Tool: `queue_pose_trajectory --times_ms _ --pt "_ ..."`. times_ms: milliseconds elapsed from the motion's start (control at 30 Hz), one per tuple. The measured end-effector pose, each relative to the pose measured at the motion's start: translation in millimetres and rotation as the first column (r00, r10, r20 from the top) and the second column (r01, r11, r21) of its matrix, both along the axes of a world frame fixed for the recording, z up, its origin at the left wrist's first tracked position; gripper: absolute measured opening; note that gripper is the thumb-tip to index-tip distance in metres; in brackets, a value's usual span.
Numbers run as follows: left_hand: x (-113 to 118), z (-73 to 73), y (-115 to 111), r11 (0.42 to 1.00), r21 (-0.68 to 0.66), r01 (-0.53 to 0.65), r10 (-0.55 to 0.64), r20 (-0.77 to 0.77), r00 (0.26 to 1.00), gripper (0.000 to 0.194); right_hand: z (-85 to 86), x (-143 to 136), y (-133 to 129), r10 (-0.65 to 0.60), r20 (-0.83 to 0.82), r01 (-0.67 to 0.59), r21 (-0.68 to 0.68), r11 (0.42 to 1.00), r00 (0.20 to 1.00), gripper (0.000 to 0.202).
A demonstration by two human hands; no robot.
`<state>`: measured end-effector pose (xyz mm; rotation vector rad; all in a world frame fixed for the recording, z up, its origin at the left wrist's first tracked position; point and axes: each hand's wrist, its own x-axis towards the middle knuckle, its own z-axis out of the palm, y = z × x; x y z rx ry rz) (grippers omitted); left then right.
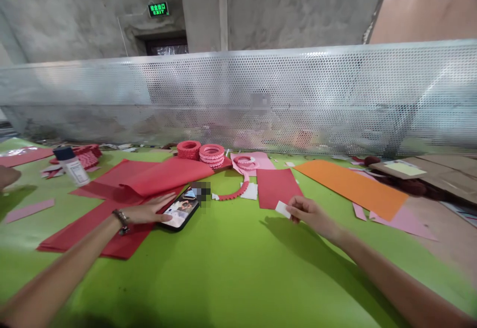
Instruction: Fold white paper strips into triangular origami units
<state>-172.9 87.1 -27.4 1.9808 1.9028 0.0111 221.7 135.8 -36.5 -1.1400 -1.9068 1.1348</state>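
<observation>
Green worktop [231,278], its far edge along a perforated metal screen [316,99]. Red sheets [100,233] lie left of centre, an orange sheet [350,189] toward the right edge. The left hand [143,212] lies over the red, fingers apart, thumb touching a phone [185,207] left of centre; the right hand [313,217], right of centre, pinches a white slip [282,209]

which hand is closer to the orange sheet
Right. The right hand is in front of the orange sheet, not touching; the left hand is farther left, at the smartphone.
</observation>
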Motion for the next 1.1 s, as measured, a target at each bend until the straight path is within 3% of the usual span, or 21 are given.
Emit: queue_pose_trajectory --times_ms 700,1100 --pt "0.6 -1.4 2.9 0.999 -0.021 0.025 -0.025 -0.002 1.000 0.103 -2.9 6.8 0.9 -0.009 -0.052 0.011 0.035 0.999 0.999 0.045" --pt "-4.0 -6.1 4.7 1.000 0.015 0.007 -0.008 0.068 0.998 0.112 -7.8 8.1 -2.5 -0.028 -0.108 0.031 0.028 0.999 0.994 0.041"
